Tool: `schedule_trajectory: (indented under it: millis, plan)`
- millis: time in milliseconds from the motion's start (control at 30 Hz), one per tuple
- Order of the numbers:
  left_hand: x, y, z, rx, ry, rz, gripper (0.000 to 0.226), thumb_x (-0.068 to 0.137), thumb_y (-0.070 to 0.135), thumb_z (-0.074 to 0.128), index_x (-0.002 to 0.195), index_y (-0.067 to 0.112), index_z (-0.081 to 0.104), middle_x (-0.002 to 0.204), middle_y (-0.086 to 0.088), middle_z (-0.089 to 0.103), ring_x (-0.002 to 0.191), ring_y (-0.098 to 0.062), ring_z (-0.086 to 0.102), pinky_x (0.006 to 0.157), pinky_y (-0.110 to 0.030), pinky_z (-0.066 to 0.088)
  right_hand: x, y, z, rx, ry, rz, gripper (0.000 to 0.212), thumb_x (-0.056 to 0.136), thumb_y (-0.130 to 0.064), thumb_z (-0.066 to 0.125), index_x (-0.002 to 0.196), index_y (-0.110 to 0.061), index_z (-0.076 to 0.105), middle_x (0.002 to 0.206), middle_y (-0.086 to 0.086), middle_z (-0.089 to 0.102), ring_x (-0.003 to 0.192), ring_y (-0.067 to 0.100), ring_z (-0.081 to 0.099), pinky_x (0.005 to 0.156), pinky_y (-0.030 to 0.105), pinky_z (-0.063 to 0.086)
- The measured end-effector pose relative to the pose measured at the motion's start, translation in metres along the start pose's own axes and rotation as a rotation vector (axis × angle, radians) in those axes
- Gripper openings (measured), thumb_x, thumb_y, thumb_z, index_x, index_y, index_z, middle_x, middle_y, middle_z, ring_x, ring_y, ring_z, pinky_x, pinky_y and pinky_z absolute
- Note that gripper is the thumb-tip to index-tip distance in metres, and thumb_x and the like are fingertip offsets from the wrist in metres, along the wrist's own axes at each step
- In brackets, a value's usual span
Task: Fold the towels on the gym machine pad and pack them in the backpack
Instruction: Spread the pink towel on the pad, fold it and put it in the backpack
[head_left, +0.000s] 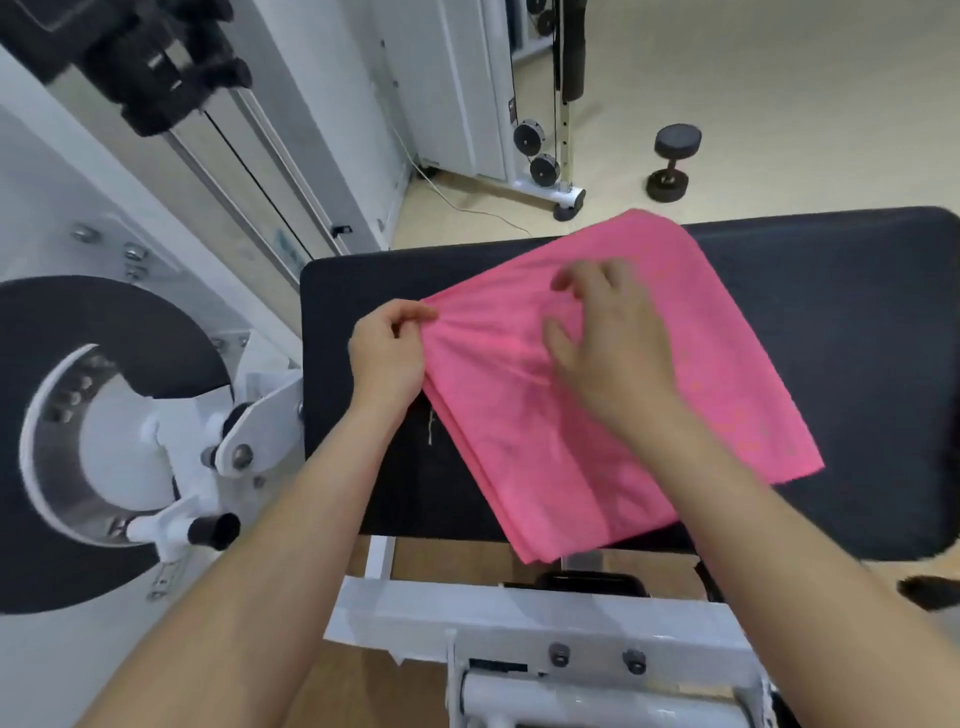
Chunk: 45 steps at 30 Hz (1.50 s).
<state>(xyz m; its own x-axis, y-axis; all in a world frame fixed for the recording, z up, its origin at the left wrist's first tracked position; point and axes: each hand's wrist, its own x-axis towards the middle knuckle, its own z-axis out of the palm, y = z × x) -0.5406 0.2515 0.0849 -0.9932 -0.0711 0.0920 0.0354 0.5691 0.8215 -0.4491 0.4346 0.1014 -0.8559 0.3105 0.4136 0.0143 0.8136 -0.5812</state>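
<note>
1. The pink towel (597, 457) lies askew on the black pad (831, 312) in the middle of the frame. It is already doubled into several layers. Its near corner hangs over the pad's lower edge, above the white machine frame (519, 608).
2. The left hand (387, 348), left of centre, pinches the towel's left corner between thumb and fingers, and the cloth gathers into pleats there.
3. The right hand (613, 353) rests on top of the towel with fingers spread. It seems to grasp nothing, though motion blur softens the fingertips.
4. The backpack is not in view.
5. Risk: a pull by the left hand while the right presses only lightly could drag the stacked layers out of line, so the next fold would come out crooked.
6. Risk: the pleats at the pinched corner may get folded in as creases unless they are smoothed first.
7. Risk: the overhanging corner could draw the towel off the pad toward the floor if both hands let go.
8. Writing: none is legible. A bluish label on the white column at upper left is too blurred to read, and faint orange marks on the towel's right side cannot be made out.
</note>
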Motion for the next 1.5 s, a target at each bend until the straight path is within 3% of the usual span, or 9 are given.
schedule_trajectory:
  millis: [100, 200, 500, 733, 867, 1167, 1333, 1433, 1500]
  plan:
    - [0.005, 0.0, -0.003, 0.041, 0.008, 0.045, 0.035, 0.091, 0.003, 0.045, 0.092, 0.023, 0.074, 0.091, 0.018, 0.066, 0.087, 0.004, 0.058, 0.08, -0.009, 0.042, -0.092, -0.022, 0.027, 0.003, -0.239, 0.005, 0.019, 0.085, -0.026, 0.066, 0.098, -0.015, 0.058, 0.095, 0.003, 0.053, 0.066, 0.02, 0.049, 0.052, 0.03, 0.038]
    - [0.009, -0.001, -0.004, 0.029, 0.012, 0.03, 0.033, 0.089, 0.004, 0.046, 0.091, 0.022, 0.074, 0.089, 0.019, 0.066, 0.085, 0.006, 0.058, 0.078, -0.01, 0.043, -0.149, -0.019, 0.052, -0.088, -0.32, 0.107, 0.026, 0.075, -0.026, 0.076, 0.086, -0.016, 0.056, 0.082, 0.001, 0.049, 0.052, 0.017, 0.036, 0.046, 0.026, 0.027]
    - [0.011, -0.002, -0.006, 0.05, -0.056, 0.036, 0.029, 0.085, 0.008, 0.051, 0.087, 0.027, 0.073, 0.091, 0.014, 0.066, 0.085, -0.002, 0.058, 0.075, -0.016, 0.044, -0.169, -0.025, 0.068, -0.238, -0.247, 0.18, 0.027, 0.057, -0.013, 0.079, 0.073, -0.012, 0.057, 0.076, 0.005, 0.049, 0.062, 0.025, 0.049, 0.055, 0.033, 0.038]
    - [0.015, -0.002, -0.009, -0.014, -0.089, 0.006, 0.028, 0.087, 0.007, 0.053, 0.093, 0.023, 0.075, 0.1, 0.011, 0.066, 0.098, -0.006, 0.06, 0.083, -0.019, 0.045, -0.173, -0.024, 0.073, -0.236, -0.112, 0.141, 0.014, 0.07, -0.014, 0.077, 0.069, -0.012, 0.063, 0.07, 0.002, 0.054, 0.06, 0.024, 0.051, 0.057, 0.034, 0.038]
    - [0.016, -0.003, -0.013, -0.053, -0.101, 0.016, 0.029, 0.088, 0.007, 0.051, 0.095, 0.024, 0.074, 0.095, 0.012, 0.066, 0.09, -0.002, 0.058, 0.074, -0.014, 0.042, -0.178, -0.032, 0.072, -0.186, -0.022, 0.053, 0.011, 0.073, -0.011, 0.071, 0.068, -0.012, 0.061, 0.069, 0.002, 0.052, 0.057, 0.022, 0.046, 0.057, 0.031, 0.032]
    - [0.019, -0.013, -0.019, -0.041, -0.12, 0.031, 0.039, 0.09, -0.002, 0.046, 0.081, 0.022, 0.075, 0.091, 0.016, 0.064, 0.084, 0.002, 0.055, 0.074, -0.016, 0.042, -0.175, -0.036, 0.081, -0.304, -0.222, 0.161, 0.036, 0.065, -0.033, 0.079, 0.087, -0.015, 0.056, 0.08, 0.002, 0.052, 0.068, 0.022, 0.051, 0.057, 0.035, 0.043]
    - [0.008, -0.045, -0.049, 0.05, -0.077, -0.025, 0.047, 0.088, -0.005, 0.04, 0.078, 0.026, 0.074, 0.106, 0.005, 0.068, 0.096, -0.011, 0.06, 0.087, -0.021, 0.045, -0.179, -0.034, 0.08, -0.375, -0.239, 0.046, 0.039, 0.054, -0.003, 0.08, 0.086, -0.013, 0.06, 0.078, 0.004, 0.053, 0.065, 0.026, 0.053, 0.055, 0.036, 0.04]
    - [-0.017, -0.071, -0.07, 0.096, -0.09, -0.069, 0.043, 0.09, -0.002, 0.039, 0.094, 0.021, 0.075, 0.115, 0.003, 0.065, 0.082, -0.007, 0.059, 0.073, -0.018, 0.046, -0.181, -0.027, 0.073, -0.421, -0.25, -0.058, 0.044, 0.048, 0.005, 0.075, 0.085, -0.012, 0.06, 0.075, 0.003, 0.055, 0.065, 0.026, 0.054, 0.058, 0.034, 0.037]
    - [-0.035, -0.086, -0.081, 0.119, -0.125, -0.068, 0.043, 0.085, -0.004, 0.042, 0.105, 0.019, 0.073, 0.118, 0.0, 0.064, 0.092, -0.017, 0.062, 0.079, -0.027, 0.051, -0.183, -0.022, 0.067, -0.437, -0.276, -0.102, 0.043, 0.046, 0.004, 0.076, 0.081, -0.012, 0.058, 0.071, 0.002, 0.056, 0.063, 0.026, 0.054, 0.057, 0.033, 0.038]
